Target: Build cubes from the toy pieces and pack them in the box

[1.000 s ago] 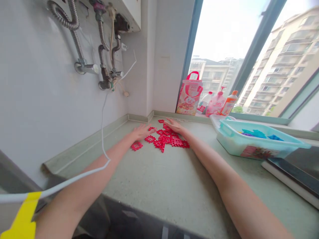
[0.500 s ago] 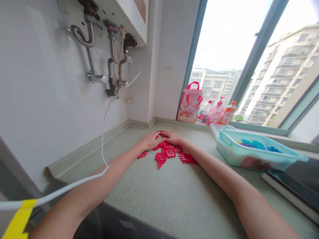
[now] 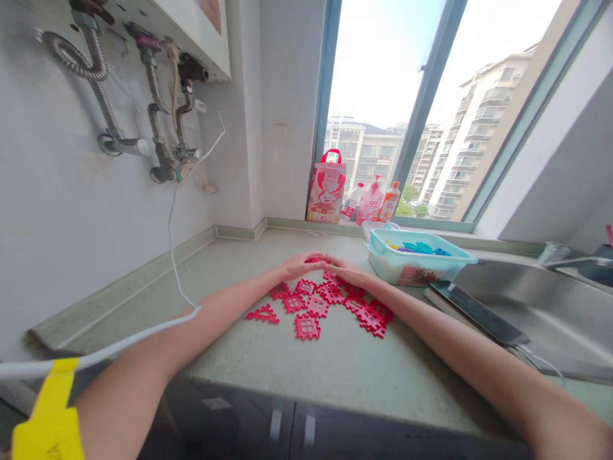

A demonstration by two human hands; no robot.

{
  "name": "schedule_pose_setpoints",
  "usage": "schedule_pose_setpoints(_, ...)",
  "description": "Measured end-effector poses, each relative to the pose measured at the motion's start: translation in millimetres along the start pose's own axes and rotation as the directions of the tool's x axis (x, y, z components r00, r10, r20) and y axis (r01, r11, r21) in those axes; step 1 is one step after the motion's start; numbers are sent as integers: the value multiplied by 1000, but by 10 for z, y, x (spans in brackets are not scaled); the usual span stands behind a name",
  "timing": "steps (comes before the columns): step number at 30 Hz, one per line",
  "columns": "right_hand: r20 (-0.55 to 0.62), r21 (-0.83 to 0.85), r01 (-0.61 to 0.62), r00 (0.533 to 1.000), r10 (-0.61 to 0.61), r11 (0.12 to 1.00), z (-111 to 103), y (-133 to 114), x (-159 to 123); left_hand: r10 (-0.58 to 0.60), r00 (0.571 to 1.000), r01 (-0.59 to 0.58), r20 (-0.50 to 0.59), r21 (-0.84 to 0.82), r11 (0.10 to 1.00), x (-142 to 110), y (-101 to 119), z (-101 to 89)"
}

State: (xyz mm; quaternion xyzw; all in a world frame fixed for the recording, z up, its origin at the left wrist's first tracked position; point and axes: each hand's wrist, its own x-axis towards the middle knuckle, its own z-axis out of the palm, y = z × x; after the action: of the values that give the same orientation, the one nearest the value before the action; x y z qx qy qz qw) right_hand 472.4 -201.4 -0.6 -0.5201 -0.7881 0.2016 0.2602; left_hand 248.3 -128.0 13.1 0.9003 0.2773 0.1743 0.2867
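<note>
In the head view, with the clock face centred on the pile of red toothed plastic tiles (image 3: 318,305) on the grey-green countertop (image 3: 268,358), both hands are at twelve o'clock, on the pile's far edge. The left hand (image 3: 301,265) curves inward, fingers close together, beside a few of the tiles. The right hand (image 3: 343,269) arches over others, its fingertips close to the left's; whether either hand is pinching a tile cannot be told. The rest of the tiles fan toward the person (several have window-like lattices), with a triangular tile (image 3: 264,314) apart at eight o'clock. At two o'clock is a pale turquoise tub (image 3: 383,267) holding blue, purple and yellow pieces (image 3: 419,248); at three, a black-topped flat device (image 3: 483,313) lies beside the steel sink (image 3: 565,319). A pink handled bag (image 3: 327,195) stands at twelve, beyond the hands.
</note>
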Motion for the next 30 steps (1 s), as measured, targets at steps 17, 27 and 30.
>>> schedule_pose_setpoints(17,57,-13,-204,977,205,979,-430,-318,-1042,-61,974,56,220,31,998,-981,-388,-934)
schedule_pose_setpoints(27,148,-314,-116,974,169,942,-687,-453,-1156,-57,994,47,97,102,994,-961,-341,-772)
schedule_pose_setpoints(30,116,-340,-134,976,182,931,-657,-440,-1137,-100,995,102,-21,85,991,-851,-466,-717)
